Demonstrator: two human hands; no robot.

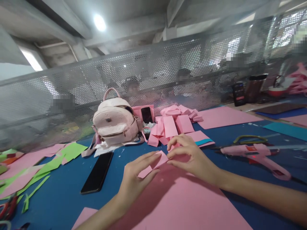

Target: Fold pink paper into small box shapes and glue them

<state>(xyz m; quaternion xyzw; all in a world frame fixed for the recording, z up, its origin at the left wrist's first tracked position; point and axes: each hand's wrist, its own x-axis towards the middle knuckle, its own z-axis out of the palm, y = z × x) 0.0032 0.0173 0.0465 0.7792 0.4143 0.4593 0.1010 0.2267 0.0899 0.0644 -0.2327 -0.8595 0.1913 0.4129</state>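
A grey ceiling (134,28) hangs over us, crossed by heavy beams (62,19), with one round lamp (99,22) glaring white. Over on the left a slanting bright strip (31,60) shines; I can't tell whether it's a window or a light fitting. A thin pipe (54,45) runs near it. Behind the blue, white-specked desk (67,179) stretches a perforated metal screen (96,80), its holes letting through a blurred view. At far right, patterned openings (289,33) let in daylight.

Passage over table (116,174) between flat phone (97,174) and left hand (136,172), backpack (114,119) blocking behind, glue gun (257,153) obstructing right side
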